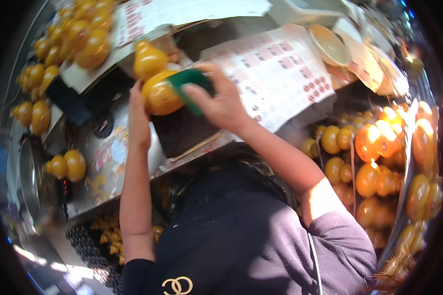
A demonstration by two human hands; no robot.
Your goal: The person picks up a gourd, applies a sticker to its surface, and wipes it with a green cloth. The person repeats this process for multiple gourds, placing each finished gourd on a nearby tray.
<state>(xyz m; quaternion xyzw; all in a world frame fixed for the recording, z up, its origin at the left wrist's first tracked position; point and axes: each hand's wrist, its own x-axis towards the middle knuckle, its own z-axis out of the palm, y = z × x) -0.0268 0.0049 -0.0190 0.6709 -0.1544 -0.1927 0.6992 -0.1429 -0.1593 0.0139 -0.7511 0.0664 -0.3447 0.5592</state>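
A glossy golden-yellow gourd (158, 93) with two bulbs stands tilted over the worktable, its smaller bulb pointing away from me. My left hand (139, 118) supports the left side of its larger bulb, fingers stretched along it. Pinched in my right hand (224, 101) is a flat dark-green pad (197, 83), its left edge against the right side of that bulb. The pad's material cannot be made out. My right fingertips are partly hidden behind it. Beneath the gourd lies a dark sheet (182, 132) on the table.
White printed sheets (261, 93) cover the table on the right, near a round yellowish bowl (330, 45). Several gourds (83, 37) are heaped at the far left; one gourd (74, 165) lies nearer. Crated gourds (369, 179) stand right. A black block (70, 102) leans at left.
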